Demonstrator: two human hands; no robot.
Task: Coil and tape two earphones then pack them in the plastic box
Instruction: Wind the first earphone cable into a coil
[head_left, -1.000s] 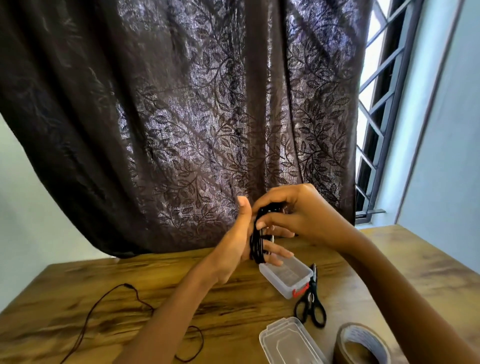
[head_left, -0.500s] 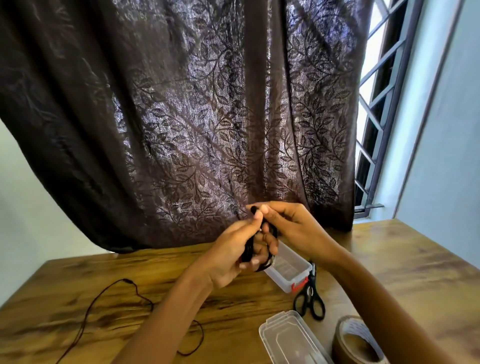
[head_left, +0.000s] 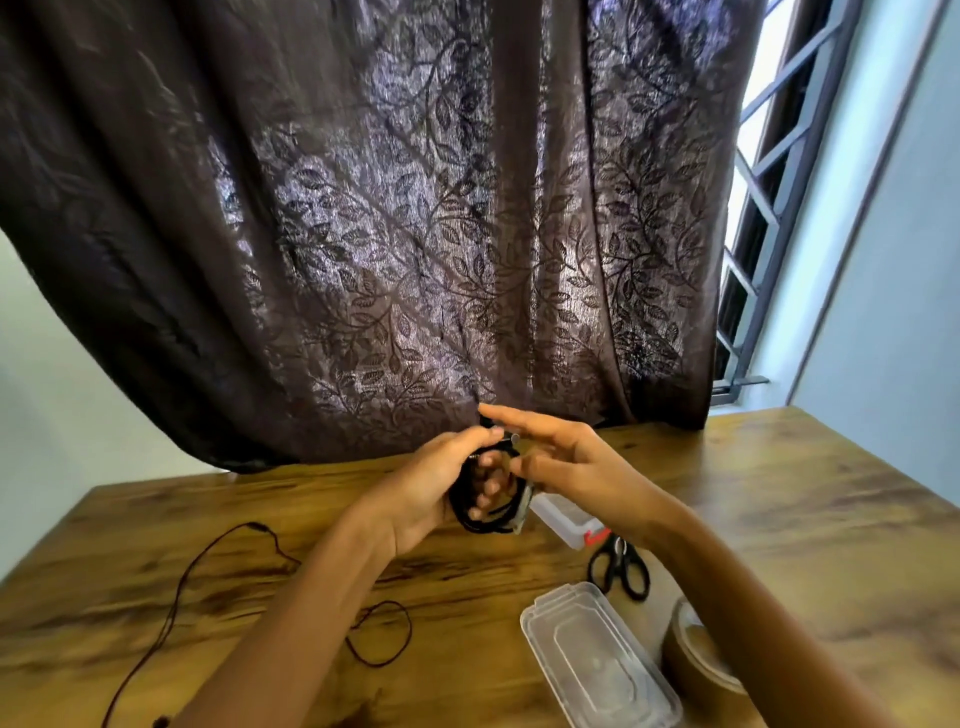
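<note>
My left hand grips a coiled black earphone above the table, its fingers curled through the loops. My right hand hovers just right of the coil with fingers stretched out, and its fingertips reach over the coil's top. A second black earphone lies uncoiled on the wooden table at the left. The clear plastic box with a red latch sits behind my right wrist, partly hidden. Its clear lid lies nearer me.
Black scissors lie right of the box. A brown tape roll stands at the lower right, partly behind my right forearm. A dark leaf-patterned curtain hangs behind the table, with a barred window at the right.
Both hands dropped lower with the coil. My right hand let go of the earphone and spread its fingers, while the left hand kept the coil.
</note>
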